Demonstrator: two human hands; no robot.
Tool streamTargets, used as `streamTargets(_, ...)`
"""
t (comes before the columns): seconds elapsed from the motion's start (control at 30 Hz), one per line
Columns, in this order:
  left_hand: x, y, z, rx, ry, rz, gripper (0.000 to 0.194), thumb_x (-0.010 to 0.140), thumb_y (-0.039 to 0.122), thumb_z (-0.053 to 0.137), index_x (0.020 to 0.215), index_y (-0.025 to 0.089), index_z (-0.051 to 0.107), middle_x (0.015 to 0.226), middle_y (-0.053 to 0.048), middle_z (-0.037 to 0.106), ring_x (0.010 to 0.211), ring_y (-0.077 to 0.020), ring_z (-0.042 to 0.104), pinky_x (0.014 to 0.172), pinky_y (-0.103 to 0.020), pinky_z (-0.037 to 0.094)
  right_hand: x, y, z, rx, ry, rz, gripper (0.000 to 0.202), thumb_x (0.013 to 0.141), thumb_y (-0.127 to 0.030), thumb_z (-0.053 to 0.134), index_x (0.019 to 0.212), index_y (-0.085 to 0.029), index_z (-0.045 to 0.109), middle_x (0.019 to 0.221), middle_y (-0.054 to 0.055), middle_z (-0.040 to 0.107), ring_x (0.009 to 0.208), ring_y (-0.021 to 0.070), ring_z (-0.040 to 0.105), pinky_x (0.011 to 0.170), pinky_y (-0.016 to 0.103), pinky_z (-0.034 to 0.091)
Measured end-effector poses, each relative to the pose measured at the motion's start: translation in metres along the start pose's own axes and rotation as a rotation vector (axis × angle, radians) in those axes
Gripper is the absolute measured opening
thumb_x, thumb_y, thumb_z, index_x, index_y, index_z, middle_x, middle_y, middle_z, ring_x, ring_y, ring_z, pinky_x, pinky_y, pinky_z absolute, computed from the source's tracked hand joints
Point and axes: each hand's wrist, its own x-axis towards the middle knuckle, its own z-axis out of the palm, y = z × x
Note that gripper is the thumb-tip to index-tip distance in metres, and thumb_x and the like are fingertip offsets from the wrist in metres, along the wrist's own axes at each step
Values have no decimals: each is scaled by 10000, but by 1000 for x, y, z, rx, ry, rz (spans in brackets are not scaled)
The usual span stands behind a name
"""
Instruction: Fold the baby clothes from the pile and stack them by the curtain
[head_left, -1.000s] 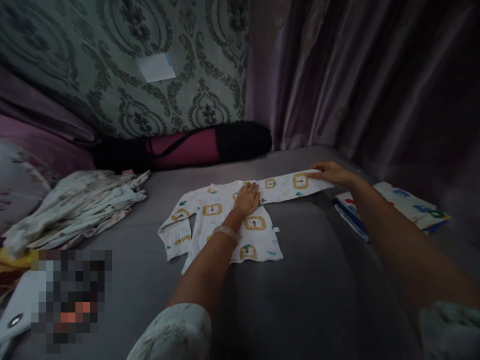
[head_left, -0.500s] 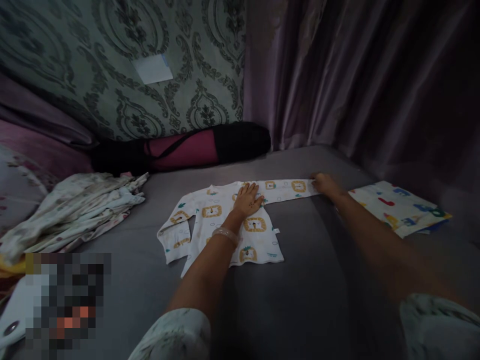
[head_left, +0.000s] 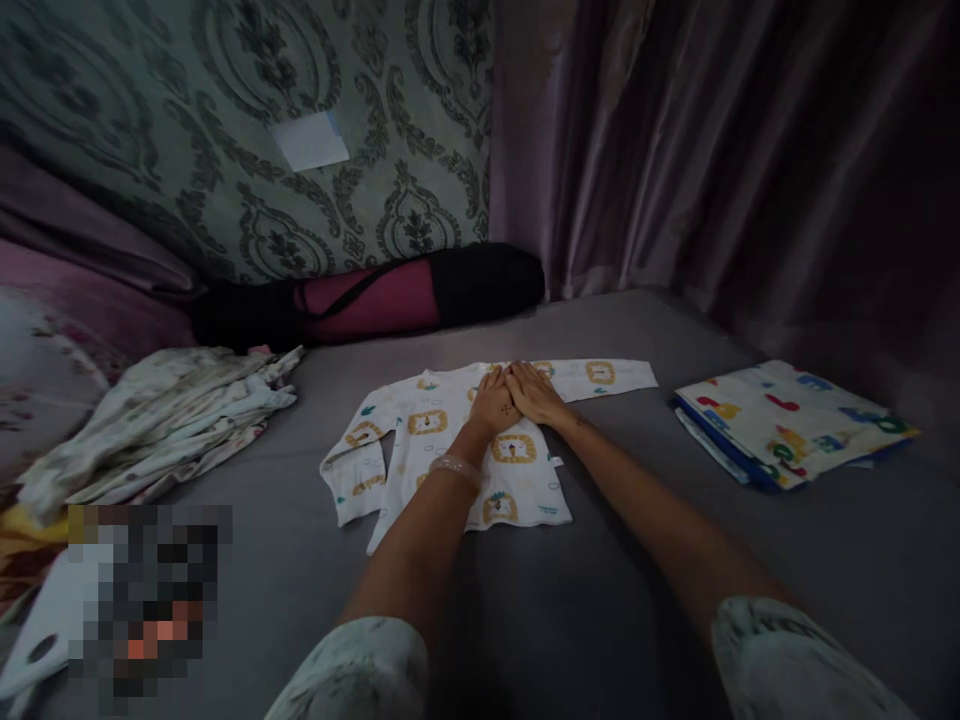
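The outstretched sleeve [head_left: 611,374] is running sideways, its long axis leading rightward from the fingers of the right hand [head_left: 535,393], the nearer one. The rest of the printed shirt [head_left: 427,424] is lying beneath and leftward of the fingers of the left hand [head_left: 495,402]. Both hands are pressing flat near the shoulder, side by side, fingers extended, apparently pinching nothing.

Wall [head_left: 442,130]: grey-green, dark damask medallions and scrolls; white sheet [head_left: 311,142] against it. Curtain [head_left: 600,150], right: purple, slight sheen, vertical folds. Drape [head_left: 67,195], left: purple, gathered. Bed-like surface [head_left: 300,560]: plain grey cover. Long black-and-magenta bag [head_left: 375,300] along wall base. Light: dim, uneven, far right darkest.
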Motion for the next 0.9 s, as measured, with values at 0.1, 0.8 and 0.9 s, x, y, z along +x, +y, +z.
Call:
streamTargets(0.1, 0, 0, 1, -1, 24, -15, 615, 887, 320, 421, 1453, 83, 372, 1530, -127, 357, 1436, -291, 256, 1183, -425, 186, -4, 12, -2, -42, -5, 25, 681, 990, -444, 88, 1503, -33, 264, 1570, 134, 254, 1462, 231, 163, 1183, 387, 111)
streamTargets(0.8, 0, 1, 1, 6, 48, -32, 559, 946, 477, 396, 1393, 144, 445, 1519, -124, 378, 1432, -276, 275, 1177, -436, 209, -41, 127, -46, -206, 110, 461, 686, 979, -474, 91, 1513, -67, 235, 1568, 181, 235, 1457, 290, 143, 1152, 532, 132)
streamTargets(0.9, -1, 4, 3, 49, 77, -23, 559, 954, 463, 378, 1385, 113, 446, 1514, -172, 365, 1427, -287, 281, 1173, -438, 207, -42, 118, -46, -217, 111, 394, 658, 992, -507, 175, 1506, -111, 280, 1570, 184, 226, 1443, 322, 177, 1147, 530, 157)
